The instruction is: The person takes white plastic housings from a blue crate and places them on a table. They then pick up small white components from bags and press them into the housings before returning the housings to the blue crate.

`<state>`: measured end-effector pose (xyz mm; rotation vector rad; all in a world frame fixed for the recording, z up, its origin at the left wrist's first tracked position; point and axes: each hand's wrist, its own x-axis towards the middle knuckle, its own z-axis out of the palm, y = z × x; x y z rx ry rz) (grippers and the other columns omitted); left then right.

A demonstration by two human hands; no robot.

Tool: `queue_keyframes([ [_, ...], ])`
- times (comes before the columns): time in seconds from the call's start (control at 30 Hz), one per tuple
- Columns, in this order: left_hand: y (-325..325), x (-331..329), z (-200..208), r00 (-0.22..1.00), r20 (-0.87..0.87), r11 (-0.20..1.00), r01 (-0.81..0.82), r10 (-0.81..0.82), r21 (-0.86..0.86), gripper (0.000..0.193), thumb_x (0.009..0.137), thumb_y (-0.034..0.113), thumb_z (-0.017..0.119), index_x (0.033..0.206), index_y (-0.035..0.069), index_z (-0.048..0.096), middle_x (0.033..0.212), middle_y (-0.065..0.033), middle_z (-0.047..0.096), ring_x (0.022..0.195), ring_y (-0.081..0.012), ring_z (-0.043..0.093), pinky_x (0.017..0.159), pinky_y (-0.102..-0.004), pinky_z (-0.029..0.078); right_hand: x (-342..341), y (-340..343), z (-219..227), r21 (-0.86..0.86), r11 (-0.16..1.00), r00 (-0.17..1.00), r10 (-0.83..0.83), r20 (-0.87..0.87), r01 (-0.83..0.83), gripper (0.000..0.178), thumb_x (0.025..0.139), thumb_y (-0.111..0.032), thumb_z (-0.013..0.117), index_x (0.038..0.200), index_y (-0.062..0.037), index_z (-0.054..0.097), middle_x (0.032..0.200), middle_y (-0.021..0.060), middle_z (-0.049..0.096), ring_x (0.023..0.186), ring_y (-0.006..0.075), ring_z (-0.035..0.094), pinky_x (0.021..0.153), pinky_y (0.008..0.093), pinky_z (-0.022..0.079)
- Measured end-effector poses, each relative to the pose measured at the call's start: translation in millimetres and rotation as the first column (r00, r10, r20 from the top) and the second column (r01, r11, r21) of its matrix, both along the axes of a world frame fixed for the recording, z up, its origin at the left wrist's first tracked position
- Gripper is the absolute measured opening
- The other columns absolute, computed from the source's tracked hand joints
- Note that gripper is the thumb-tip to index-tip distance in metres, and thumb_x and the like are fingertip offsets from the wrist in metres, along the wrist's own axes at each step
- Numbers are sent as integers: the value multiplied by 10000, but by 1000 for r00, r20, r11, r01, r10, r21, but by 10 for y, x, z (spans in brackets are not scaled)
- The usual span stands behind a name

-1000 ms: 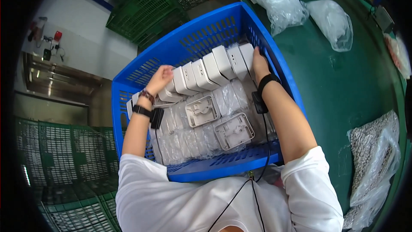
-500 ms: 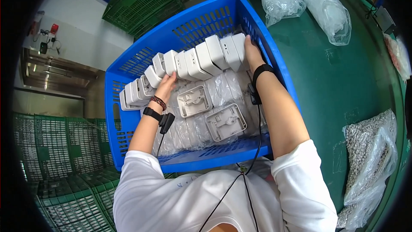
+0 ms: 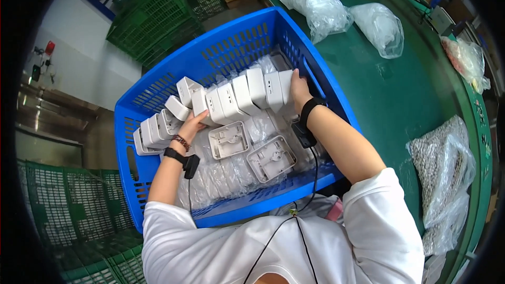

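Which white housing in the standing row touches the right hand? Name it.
The housing at the row's right end, against the right hand; the other housings stand further left.

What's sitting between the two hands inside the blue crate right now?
In the head view, a row of white plastic housings standing on edge spans the gap from the left hand to the right hand inside the blue crate.

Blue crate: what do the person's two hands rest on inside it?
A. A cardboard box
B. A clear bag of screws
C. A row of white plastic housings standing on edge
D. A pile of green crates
C: the left hand and right hand press the two ends of a row of white housings in the blue crate.
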<state>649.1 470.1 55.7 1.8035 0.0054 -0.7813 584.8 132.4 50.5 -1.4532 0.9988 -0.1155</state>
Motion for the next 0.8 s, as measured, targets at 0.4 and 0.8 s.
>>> queue_keyframes([
  [0.4,22,130,-96,966,-248,842,-193,73,-504,619,872,443,551,1342,90,357,1289,-65,478,1190,-204,432,982,-389,325,-316,-200,-178,397,906,989,132,66,-147,567,945,-482,314,1300,-57,437,1349,99,441,1261,233,370,1048,345,242],
  [0.8,67,-183,-616,980,161,924,-45,114,-380,694,694,302,795,1242,30,468,1169,-25,546,1070,-149,494,906,-287,387,-248,-227,-152,479,835,945,137,298,-272,442,945,-397,369,1238,-95,506,1190,44,575,1128,170,509,960,316,370],
])
